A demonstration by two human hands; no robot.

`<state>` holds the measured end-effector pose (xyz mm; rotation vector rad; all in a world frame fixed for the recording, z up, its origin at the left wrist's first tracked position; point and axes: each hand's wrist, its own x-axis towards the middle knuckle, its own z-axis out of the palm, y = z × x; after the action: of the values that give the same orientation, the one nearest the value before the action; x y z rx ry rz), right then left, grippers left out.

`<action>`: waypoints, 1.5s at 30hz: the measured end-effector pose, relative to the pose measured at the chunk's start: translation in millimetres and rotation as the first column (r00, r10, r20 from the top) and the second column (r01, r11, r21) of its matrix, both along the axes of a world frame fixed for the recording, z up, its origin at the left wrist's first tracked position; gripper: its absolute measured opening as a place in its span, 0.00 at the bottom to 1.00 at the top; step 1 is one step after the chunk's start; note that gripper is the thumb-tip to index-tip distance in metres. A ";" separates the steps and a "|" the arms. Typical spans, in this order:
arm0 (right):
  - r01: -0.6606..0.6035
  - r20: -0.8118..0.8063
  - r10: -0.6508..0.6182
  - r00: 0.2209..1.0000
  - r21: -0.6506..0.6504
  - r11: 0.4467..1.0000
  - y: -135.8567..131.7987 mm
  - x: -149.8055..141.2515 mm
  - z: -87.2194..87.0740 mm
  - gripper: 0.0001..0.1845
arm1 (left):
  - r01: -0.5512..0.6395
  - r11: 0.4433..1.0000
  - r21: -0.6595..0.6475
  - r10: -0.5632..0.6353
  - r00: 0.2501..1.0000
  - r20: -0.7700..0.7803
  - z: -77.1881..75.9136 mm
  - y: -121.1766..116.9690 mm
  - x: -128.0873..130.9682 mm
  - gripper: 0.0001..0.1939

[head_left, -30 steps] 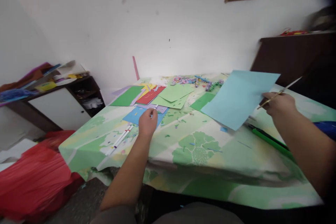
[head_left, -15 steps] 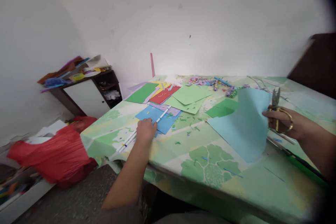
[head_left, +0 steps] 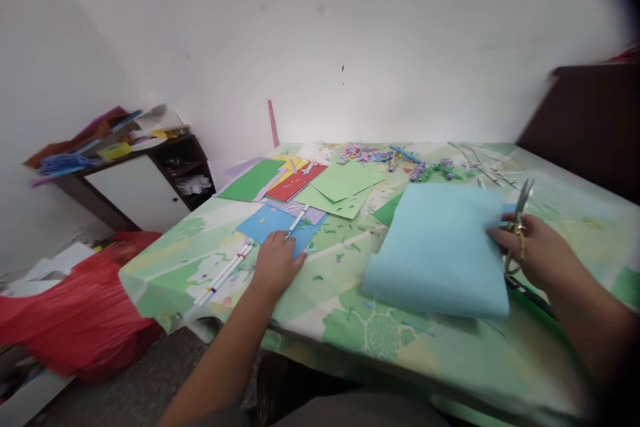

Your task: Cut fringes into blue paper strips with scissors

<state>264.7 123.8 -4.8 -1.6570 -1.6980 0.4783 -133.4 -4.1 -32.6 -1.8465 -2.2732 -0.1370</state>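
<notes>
My right hand [head_left: 533,250] grips a light blue sheet of paper [head_left: 440,250] by its right edge, with gold-handled scissors [head_left: 517,230] hooked on the same fingers. The sheet hangs low and nearly flat over the green patterned tablecloth [head_left: 380,320]. My left hand [head_left: 276,263] rests on the table with its fingers laid flat on a darker blue sheet [head_left: 267,221], touching a white pen [head_left: 296,222]. Two white pens [head_left: 223,273] lie side by side just left of that hand.
Green, red, yellow and purple sheets [head_left: 300,181] lie spread at the table's far left. Curled paper scraps [head_left: 395,159] litter the back edge. A green ruler-like strip [head_left: 535,300] sits under my right wrist. A cluttered dark side cabinet [head_left: 145,180] and a red plastic bag [head_left: 75,313] stand left.
The light blue sheet has come down from held up in the air to nearly flat over the table. My left hand slid towards me and its fingers flattened out.
</notes>
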 end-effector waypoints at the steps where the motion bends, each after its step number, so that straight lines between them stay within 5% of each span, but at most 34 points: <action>1: 0.008 0.031 -0.008 0.999 -0.029 1.000 -0.9 -0.8 -2.5 0.21 | 0.005 1.000 -0.008 -0.005 1.000 -0.012 1.4 0.8 2.1 0.19; 5: 0.023 0.174 -0.001 0.985 -0.129 0.991 -5.9 -2.4 -10.2 0.24 | 0.028 0.995 -0.098 -0.032 0.999 -0.043 6.3 8.2 3.0 0.17; 12: -0.279 0.285 0.353 0.891 -0.270 0.921 -41.0 -28.9 -31.4 0.16 | 0.083 0.956 -0.282 -0.114 0.989 -0.092 12.2 28.2 12.7 0.14; 23: -0.326 0.383 0.418 0.824 -0.283 0.902 -67.5 -58.2 -25.2 0.20 | 0.040 0.972 -0.234 -0.094 0.970 -0.225 31.4 35.2 10.2 0.17; 34: -0.338 0.454 0.443 0.773 -0.298 0.893 -73.2 -62.8 -31.7 0.13 | -0.017 0.943 -0.332 -0.067 0.968 -0.241 12.2 8.3 -16.7 0.18; 45: -0.295 0.493 0.407 0.769 -0.291 0.910 -71.2 -66.3 -31.3 0.15 | 0.022 0.955 -0.297 -0.105 0.958 -0.267 38.1 29.0 -4.9 0.20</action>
<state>198.4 52.6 -36.1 -1.7190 -2.4908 0.3739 -138.4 25.0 5.5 -1.9311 -2.1243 0.4470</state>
